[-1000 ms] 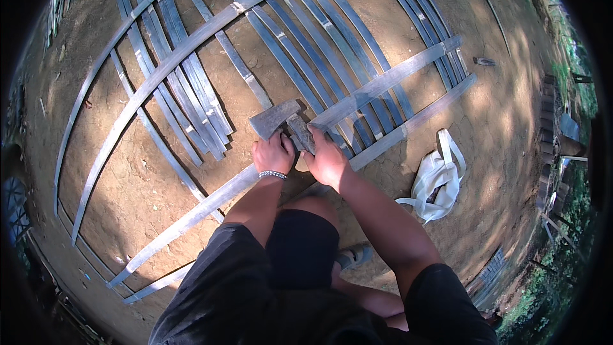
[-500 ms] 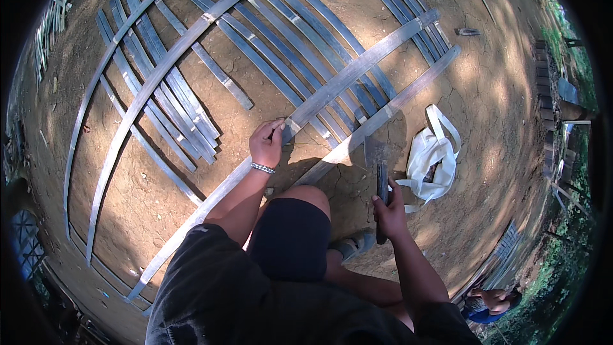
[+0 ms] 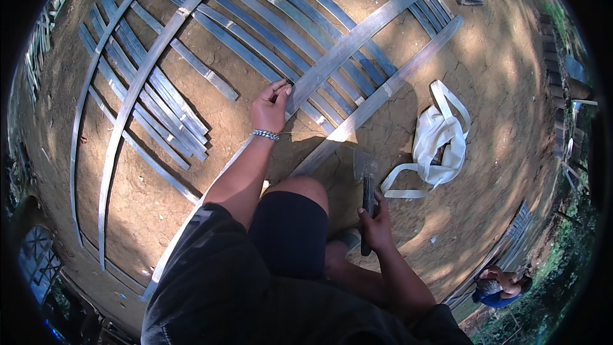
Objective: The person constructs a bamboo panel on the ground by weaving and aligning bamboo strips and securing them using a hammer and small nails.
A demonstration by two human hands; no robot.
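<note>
My left hand (image 3: 269,103), with a chain bracelet at its wrist, is pinched closed at the edge of a long grey slat (image 3: 332,57). What its fingertips hold is too small to make out; a thin pale strand (image 3: 305,132) runs just below the hand. In my right hand (image 3: 377,220) is the dark handle of a flat broad-bladed hand tool (image 3: 365,166), its blade pointing away from me. The tool stays apart from the slats. That long slat and a second one (image 3: 389,89) lie across several narrower slats (image 3: 268,29).
A white cloth bag (image 3: 440,147) lies on the dirt ground right of the tool. More slats (image 3: 159,102) form a crossed lattice on the left. A person (image 3: 498,286) is at the far lower right, near stacked strips (image 3: 511,236). A small dark piece (image 3: 469,1) lies at the upper right.
My right hand and the tool have shifted a little left. The lattice sits higher in view and the bag slightly lower right, as the view moves. My left hand remains at the slat.
</note>
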